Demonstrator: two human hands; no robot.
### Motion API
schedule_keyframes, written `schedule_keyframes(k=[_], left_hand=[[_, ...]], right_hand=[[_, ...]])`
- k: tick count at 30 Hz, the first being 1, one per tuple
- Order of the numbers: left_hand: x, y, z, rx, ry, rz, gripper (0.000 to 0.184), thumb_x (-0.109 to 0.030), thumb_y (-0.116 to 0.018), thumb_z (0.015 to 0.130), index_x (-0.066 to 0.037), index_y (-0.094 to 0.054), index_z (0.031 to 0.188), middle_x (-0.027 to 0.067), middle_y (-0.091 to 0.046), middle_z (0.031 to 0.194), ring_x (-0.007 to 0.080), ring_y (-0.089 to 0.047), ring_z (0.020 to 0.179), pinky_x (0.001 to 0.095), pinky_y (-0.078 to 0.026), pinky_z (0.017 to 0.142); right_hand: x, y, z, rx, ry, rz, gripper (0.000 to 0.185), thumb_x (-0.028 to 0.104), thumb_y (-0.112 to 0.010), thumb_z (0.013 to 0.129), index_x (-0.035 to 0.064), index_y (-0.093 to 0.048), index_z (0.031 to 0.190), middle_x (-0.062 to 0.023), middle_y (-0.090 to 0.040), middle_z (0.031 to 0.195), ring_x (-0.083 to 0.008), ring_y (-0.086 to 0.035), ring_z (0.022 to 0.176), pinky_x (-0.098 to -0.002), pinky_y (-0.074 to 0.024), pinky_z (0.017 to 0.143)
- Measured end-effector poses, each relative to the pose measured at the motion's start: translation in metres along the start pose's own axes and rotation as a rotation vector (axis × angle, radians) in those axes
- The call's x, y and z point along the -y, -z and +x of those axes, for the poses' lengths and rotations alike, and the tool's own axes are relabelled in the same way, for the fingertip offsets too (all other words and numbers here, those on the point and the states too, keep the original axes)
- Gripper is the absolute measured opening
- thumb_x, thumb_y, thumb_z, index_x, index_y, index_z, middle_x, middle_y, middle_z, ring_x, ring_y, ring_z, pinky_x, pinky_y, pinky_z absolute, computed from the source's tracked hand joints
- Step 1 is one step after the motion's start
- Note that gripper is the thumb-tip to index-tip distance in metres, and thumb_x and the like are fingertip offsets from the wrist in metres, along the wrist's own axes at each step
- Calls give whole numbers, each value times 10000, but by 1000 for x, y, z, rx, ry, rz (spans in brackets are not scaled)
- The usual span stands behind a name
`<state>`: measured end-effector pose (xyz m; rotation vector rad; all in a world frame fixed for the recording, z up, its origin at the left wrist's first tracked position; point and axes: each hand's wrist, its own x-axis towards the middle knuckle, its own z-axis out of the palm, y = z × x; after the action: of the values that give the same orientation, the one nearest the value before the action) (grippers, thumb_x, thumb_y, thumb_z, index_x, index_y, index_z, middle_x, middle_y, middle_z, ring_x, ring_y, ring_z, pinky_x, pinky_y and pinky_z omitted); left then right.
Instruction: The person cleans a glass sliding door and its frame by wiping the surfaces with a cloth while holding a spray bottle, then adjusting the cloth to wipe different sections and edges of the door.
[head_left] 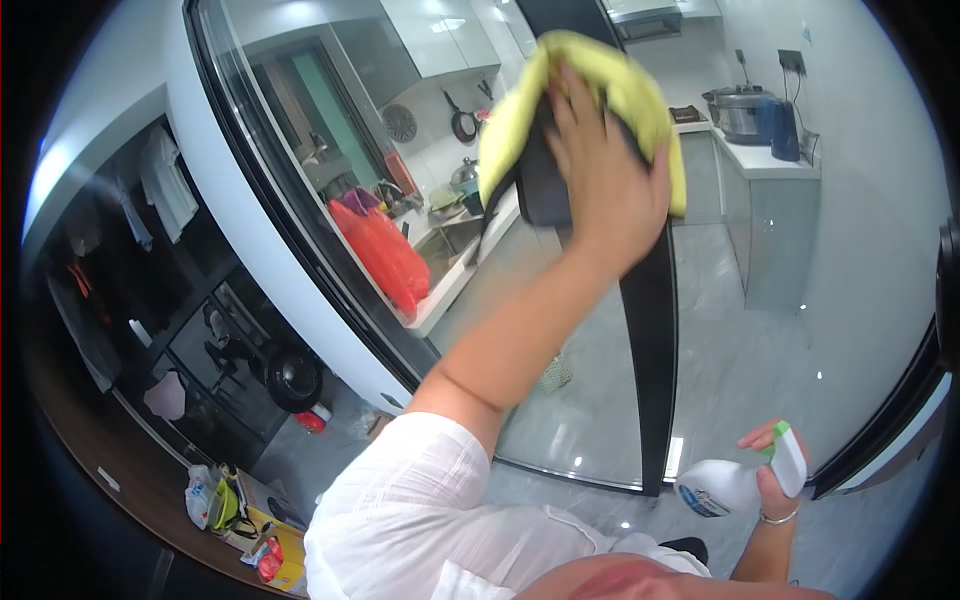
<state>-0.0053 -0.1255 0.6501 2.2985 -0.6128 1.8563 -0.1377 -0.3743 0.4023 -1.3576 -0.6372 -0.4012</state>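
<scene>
My left hand is raised high in front of me, its fingers pressing a yellow cloth. The cloth lies over the black upright frame of a glass sliding door. Under my palm a dark grey area shows; I cannot tell if it belongs to the cloth. Low on the right, my right hand is closed round the neck of a white spray bottle with a green and white trigger head. The bottle is tipped on its side, base to the left.
Behind the glass is a kitchen counter with a red plastic bag and a sink. A pressure cooker and a dark blue jug stand on the right counter. At lower left are boxes and bags; clothes hang beyond.
</scene>
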Motion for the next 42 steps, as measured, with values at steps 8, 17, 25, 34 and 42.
schedule_keyframes(k=[8,17,25,34,42], left_hand=[[-5,4,-31,178,204,-268,913,-158,-669,793,116,-118,1468,343,-163,1515,505,-178,1406,509,-149,1164],[23,42,262,-254,60,32,846,-177,-582,868,85,-80,1496,339,-206,1508,480,-187,1418,547,-137,1157],[15,61,255,-36,10,-103,741,-83,-544,889,86,-137,1485,270,-191,1551,438,-205,1426,455,-183,1175],[7,70,247,-11,72,-139,699,-68,-530,890,53,-181,1484,225,-143,1580,406,-181,1443,408,-201,1185],[16,65,245,1,50,-153,728,-61,-551,864,63,-181,1479,235,-149,1576,417,-191,1436,413,-215,1178]], right_hand=[[107,13,43,77,-104,69,259,104,-631,705,-12,-609,936,-151,-646,933,-251,-661,889,-349,-507,818],[206,46,84,-93,-214,95,486,165,-693,856,-33,-527,1268,-117,-657,1065,-168,-624,919,-304,-505,831],[305,70,133,-223,5,155,546,318,-716,890,-34,-520,1259,-124,-639,1040,-101,-594,729,-233,-494,664],[377,61,165,-237,237,66,453,283,-685,908,-30,-536,1200,-129,-643,943,-106,-587,666,-247,-493,620],[397,64,148,-459,480,0,386,348,-588,959,-12,-574,1096,-145,-629,979,-104,-548,629,-253,-496,581]])
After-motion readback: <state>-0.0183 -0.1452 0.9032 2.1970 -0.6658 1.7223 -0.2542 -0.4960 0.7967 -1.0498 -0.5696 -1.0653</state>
